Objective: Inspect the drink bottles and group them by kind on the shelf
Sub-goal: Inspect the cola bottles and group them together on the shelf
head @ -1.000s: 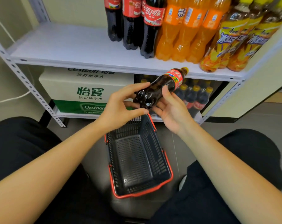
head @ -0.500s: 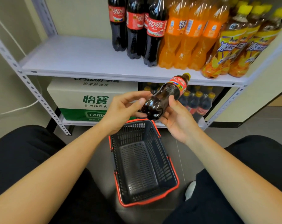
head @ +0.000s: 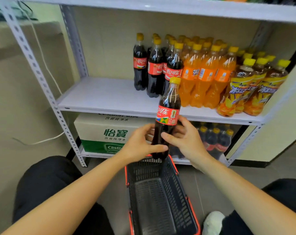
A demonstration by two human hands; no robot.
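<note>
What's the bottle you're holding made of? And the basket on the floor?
The held cola bottle looks like clear, glossy plastic: light glints on it and dark drink shows through. The basket: probably matte plastic, black moulded mesh with a red rim.

A black mesh basket [head: 177, 189] with a red rim sits on the grey floor [head: 113, 185] between my knees. Beyond it stands a white and green carton [head: 113, 131] printed with characters. A white cable [head: 50, 139] trails at left. My white shoe [head: 213, 221] is just beside the basket.
</note>
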